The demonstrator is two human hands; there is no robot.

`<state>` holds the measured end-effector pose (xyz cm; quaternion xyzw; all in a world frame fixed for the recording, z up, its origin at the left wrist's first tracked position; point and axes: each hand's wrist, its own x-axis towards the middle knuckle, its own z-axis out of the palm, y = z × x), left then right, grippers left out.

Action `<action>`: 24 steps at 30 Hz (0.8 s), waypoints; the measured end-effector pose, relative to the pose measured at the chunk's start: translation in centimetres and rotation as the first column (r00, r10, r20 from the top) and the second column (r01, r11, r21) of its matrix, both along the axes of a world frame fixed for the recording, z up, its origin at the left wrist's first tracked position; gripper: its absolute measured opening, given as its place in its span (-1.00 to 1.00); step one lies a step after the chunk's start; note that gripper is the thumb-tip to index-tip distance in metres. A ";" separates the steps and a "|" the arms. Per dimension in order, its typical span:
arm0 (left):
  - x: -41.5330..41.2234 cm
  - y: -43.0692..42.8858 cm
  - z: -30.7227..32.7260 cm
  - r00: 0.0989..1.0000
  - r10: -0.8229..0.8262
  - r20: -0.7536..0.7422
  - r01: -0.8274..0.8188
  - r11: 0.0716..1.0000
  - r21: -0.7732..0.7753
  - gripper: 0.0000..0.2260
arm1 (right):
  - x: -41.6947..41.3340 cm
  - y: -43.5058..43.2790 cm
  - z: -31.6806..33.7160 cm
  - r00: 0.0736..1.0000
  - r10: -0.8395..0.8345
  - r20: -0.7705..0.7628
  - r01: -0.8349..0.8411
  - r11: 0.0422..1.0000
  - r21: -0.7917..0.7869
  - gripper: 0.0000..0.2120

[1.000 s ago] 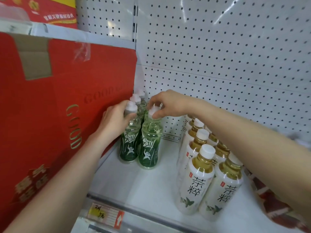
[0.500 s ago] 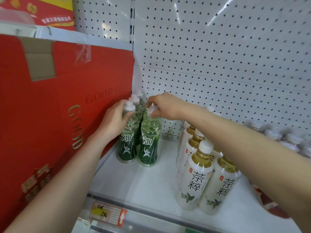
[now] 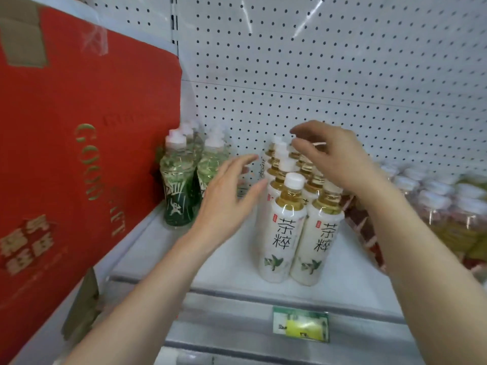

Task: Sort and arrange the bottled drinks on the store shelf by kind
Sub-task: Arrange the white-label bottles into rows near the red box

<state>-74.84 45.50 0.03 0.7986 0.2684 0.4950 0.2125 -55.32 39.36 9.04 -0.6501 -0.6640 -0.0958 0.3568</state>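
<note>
left hand (image 3: 226, 204) fingers spread, empty | right hand (image 3: 334, 159) fingers loosely curved, empty | glossy white-capped tea bottles (image 3: 282, 233) upright

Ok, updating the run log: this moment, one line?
left hand open | right hand open over tea bottles | green bottles upright

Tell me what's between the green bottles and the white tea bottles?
In the head view, the open left hand is there, above bare shelf.

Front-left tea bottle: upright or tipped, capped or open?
Upright and capped: the front-left tea bottle stands on its base on the shelf, its white cap on top.
</note>
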 end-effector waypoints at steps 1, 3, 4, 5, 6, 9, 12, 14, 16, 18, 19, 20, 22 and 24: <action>1.1 -1.0 -0.4 0.998 -0.056 -0.032 0.055 0.998 -0.030 -0.51 | 0.5 -1.7 -1.3 0.998 -0.029 -0.050 0.033 0.997 0.073 -0.75; 3.1 -2.5 -1.0 0.992 -0.088 -0.092 0.084 0.995 -0.045 -0.44 | 0.9 -4.3 -3.7 0.990 -0.081 -0.118 0.100 0.981 0.169 -0.72; 3.7 -3.1 -1.2 0.991 -0.087 -0.102 0.083 0.996 -0.044 -0.43 | 0.9 -5.1 -4.9 0.986 -0.108 -0.128 0.131 0.975 0.182 -0.68; 4.1 -3.4 -1.4 0.992 -0.077 -0.097 0.073 0.996 -0.044 -0.43 | 1.0 -5.7 -5.9 0.984 -0.138 -0.114 0.157 0.971 0.182 -0.64; 4.4 -3.6 -1.5 0.994 -0.065 -0.086 0.061 0.997 -0.042 -0.45 | 1.0 -6.2 -6.9 0.982 -0.169 -0.079 0.180 0.968 0.175 -0.61; 4.8 -3.9 -1.7 0.998 -0.040 -0.057 0.038 0.998 -0.043 -0.52 | 1.2 -6.8 -8.5 0.980 -0.198 -0.020 0.199 0.970 0.142 -0.62; 5.0 -3.9 -1.8 0.998 -0.034 -0.059 0.031 0.998 -0.048 -0.55 | 1.4 -6.9 -8.7 0.984 -0.174 -0.023 0.176 0.976 0.130 -0.62; 5.0 -3.7 -1.8 0.997 -0.042 -0.058 0.039 0.998 -0.058 -0.54 | 1.5 -6.8 -8.7 0.987 -0.161 -0.020 0.162 0.980 0.115 -0.62; 4.9 -3.6 -2.0 0.997 -0.053 -0.051 0.050 0.996 -0.068 -0.53 | 1.5 -6.7 -8.8 0.988 -0.150 -0.037 0.153 0.983 0.106 -0.61; 4.9 -3.6 -2.3 0.997 -0.063 -0.041 0.060 0.996 -0.067 -0.54 | 1.4 -6.8 -9.1 0.989 -0.142 -0.052 0.146 0.984 0.103 -0.60; 5.0 -3.7 -2.5 0.997 -0.065 -0.033 0.063 0.996 -0.068 -0.54 | 1.3 -6.8 -9.2 0.989 -0.140 -0.051 0.145 0.985 0.098 -0.59; 5.0 -3.7 -2.6 0.997 -0.067 -0.029 0.064 0.995 -0.070 -0.54 | 1.3 -6.9 -9.2 0.989 -0.140 -0.048 0.144 0.985 0.092 -0.58; 4.9 -3.7 -2.7 0.998 -0.063 -0.025 0.061 0.996 -0.068 -0.53 | 1.3 -7.0 -9.3 0.989 -0.142 -0.037 0.144 0.987 0.073 -0.56; 4.9 -3.7 -2.5 0.998 -0.063 -0.030 0.061 0.996 -0.060 -0.53 | 1.6 -7.2 -9.2 0.991 -0.134 -0.019 0.135 0.990 0.041 -0.54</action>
